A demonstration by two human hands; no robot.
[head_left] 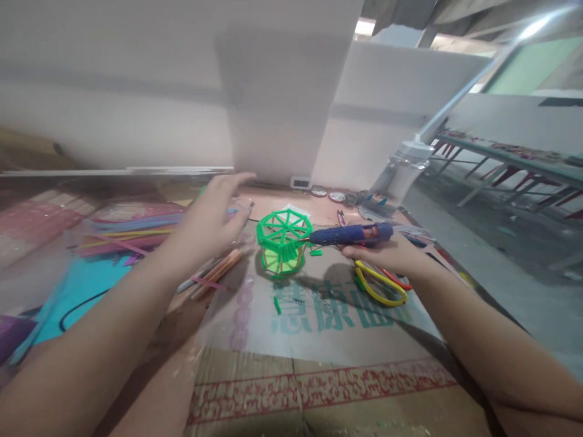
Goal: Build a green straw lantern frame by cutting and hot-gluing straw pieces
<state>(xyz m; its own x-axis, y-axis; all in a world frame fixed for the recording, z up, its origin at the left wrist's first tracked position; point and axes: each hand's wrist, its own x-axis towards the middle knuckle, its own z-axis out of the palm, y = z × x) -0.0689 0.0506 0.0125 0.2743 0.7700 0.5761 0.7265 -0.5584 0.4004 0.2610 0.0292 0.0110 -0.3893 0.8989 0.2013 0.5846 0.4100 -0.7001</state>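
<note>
A small green model (285, 233) stands upright on a plastic sheet; it has an eight-sided spoked top, thin posts and a lighter green base. My right hand (398, 252) grips a dark blue hot glue gun (350, 235), partly hidden behind it. The gun's nozzle points left and reaches the model's right front edge; whether it touches I cannot tell. To the model's left, my left hand (221, 206) is raised with fingers and thumb apart, holding nothing. Scissors with yellow handles (380, 290) lie under my right wrist. A short green piece (277, 305) rests in front of the model.
Coloured fuzzy sticks (132, 233) lie in plastic on the left, beside a bright blue sheet (77, 285). A small digital clock (301, 182) stands against the board. A lamp with a clear base (403, 176) is at back right, before a long table (505, 155).
</note>
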